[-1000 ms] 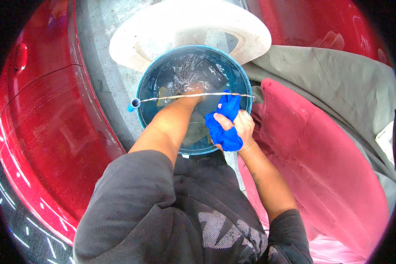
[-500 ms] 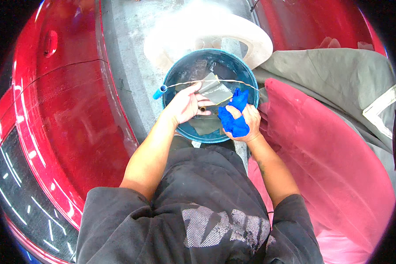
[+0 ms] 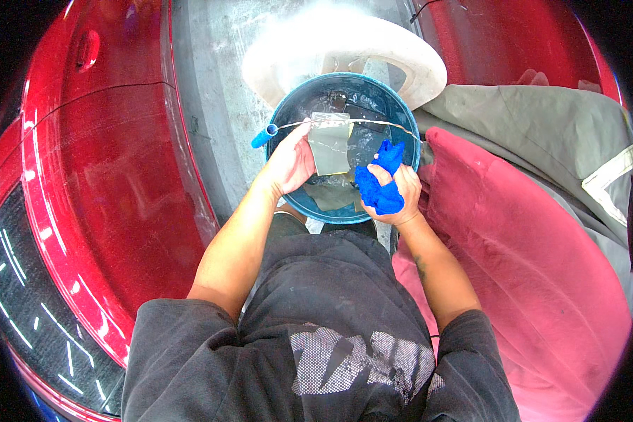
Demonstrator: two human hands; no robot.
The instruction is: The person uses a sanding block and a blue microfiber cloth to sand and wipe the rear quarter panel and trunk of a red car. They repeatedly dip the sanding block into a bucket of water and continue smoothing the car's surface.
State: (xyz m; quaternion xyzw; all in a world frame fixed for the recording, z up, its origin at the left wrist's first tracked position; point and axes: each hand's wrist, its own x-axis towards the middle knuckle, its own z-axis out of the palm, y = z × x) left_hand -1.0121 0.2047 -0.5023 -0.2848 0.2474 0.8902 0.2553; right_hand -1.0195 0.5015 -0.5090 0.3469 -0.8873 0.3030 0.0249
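My left hand [image 3: 290, 163] grips the side of a grey sandpaper piece [image 3: 330, 151], with the thumb at its upper edge. The piece looks wet, shows yellow along its border and is held over the blue bucket [image 3: 293, 200]. In my right hand [image 3: 409, 193] is a bunched bright blue cloth [image 3: 380, 195], squeezed between thumb and fingers near the bucket's right side. The bucket's thin handle crosses above the sandpaper and ends at a blue tube grip [image 3: 264, 136] on the left. Water and several dark or grey sheets show inside the bucket.
A red car [image 3: 119, 162] stands close on my left. Beyond the bucket sits a white rounded plastic object [image 3: 415, 53], partly washed out by glare. Red fabric [image 3: 513, 232] and grey-green fabric [image 3: 520, 112] drape along my right, with another red car panel [image 3: 499, 42] behind.
The sandpaper has turned from slanted to nearly upright, and my left fingers have closed in along its side. My right hand still holds the blue cloth. The whole view has shifted slightly.
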